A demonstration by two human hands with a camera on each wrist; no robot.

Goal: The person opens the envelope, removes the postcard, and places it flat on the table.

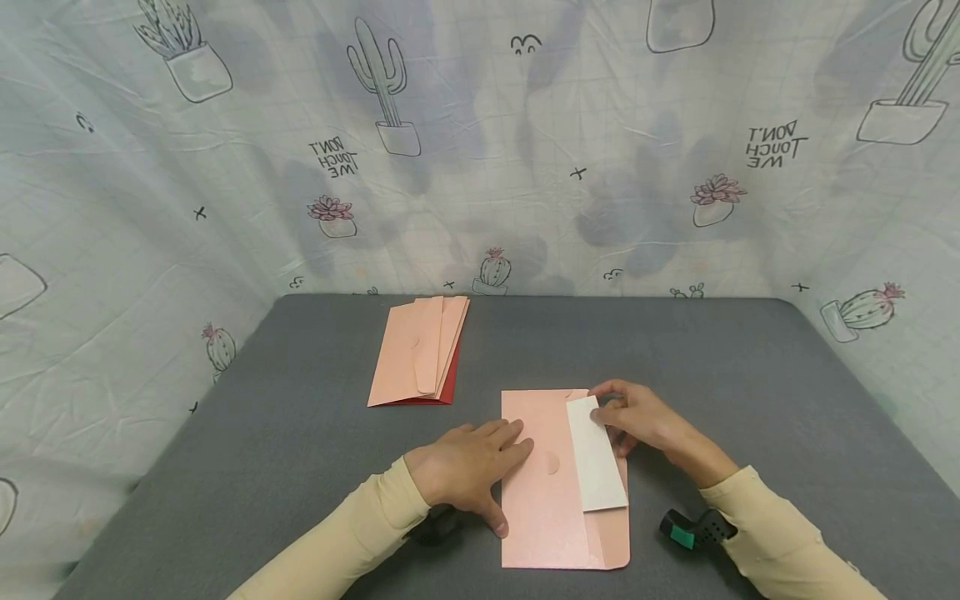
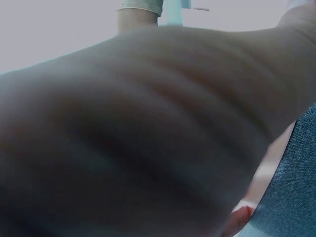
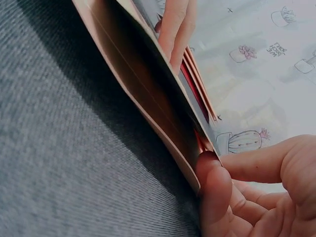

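Observation:
A pink envelope (image 1: pixel 536 500) lies upright on the table, its long mouth along the right side. My left hand (image 1: pixel 468 467) presses its left edge, fingers spread over the paper. A white card (image 1: pixel 595 458) slants over the envelope's right part. My right hand (image 1: pixel 633 417) is at the upper right corner, thumb on the card's top. In the right wrist view, curled fingers (image 3: pixel 215 185) pinch the end of the envelope's open mouth (image 3: pixel 133 74), with a fingertip inside the dark gap. The left wrist view is mostly filled by blurred skin.
A stack of pink envelopes (image 1: pixel 408 350), with something red (image 1: pixel 450 383) underneath, lies at the back left of the grey table (image 1: pixel 675 342). A black wrist strap with a green part (image 1: pixel 682 533) is at the right sleeve. A cactus-print curtain (image 1: pixel 450 200) surrounds the table.

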